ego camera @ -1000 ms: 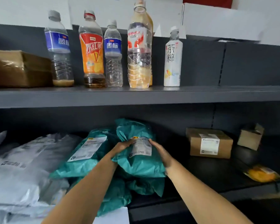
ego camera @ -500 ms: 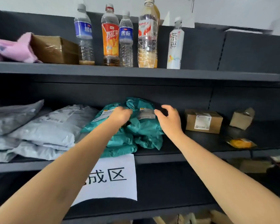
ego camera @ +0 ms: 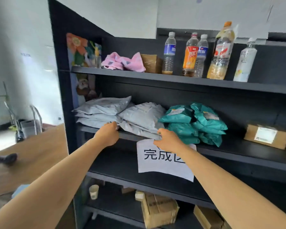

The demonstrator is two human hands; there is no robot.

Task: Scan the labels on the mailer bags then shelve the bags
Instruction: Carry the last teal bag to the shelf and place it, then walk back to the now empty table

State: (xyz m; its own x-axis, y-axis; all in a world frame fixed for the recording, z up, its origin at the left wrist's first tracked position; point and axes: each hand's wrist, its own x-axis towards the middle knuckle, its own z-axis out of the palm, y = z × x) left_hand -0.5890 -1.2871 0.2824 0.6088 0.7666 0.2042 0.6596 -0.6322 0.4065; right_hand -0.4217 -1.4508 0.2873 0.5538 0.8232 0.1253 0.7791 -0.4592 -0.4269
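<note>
Grey mailer bags (ego camera: pixel 144 116) lie stacked on the middle shelf (ego camera: pixel 221 146) of a dark shelving unit, with more grey bags (ego camera: pixel 102 107) to their left. A pile of teal mailer bags (ego camera: pixel 195 123) with white labels sits to their right. My left hand (ego camera: pixel 108 135) is at the shelf's front edge, its fingers curled on the lower edge of the grey bags. My right hand (ego camera: pixel 169 140) pinches the front corner of the bottom grey bag, just above a white paper sign (ego camera: pixel 163 162). A dark handheld scanner (ego camera: pixel 4 158) lies on the wooden table at the far left.
The top shelf holds several drink bottles (ego camera: pixel 190 55), a brown box (ego camera: pixel 151 63) and pink cloth (ego camera: pixel 122 62). A labelled cardboard box (ego camera: pixel 267 135) sits right of the teal bags. Cardboard boxes (ego camera: pixel 158 209) and a paper cup (ego camera: pixel 94 191) occupy the bottom shelves. A wooden table (ego camera: pixel 31 154) stands left.
Both hands have left the teal bags and moved left to the grey bags' front edge. The view has pulled back and swung left, showing the shelf's left end and the table.
</note>
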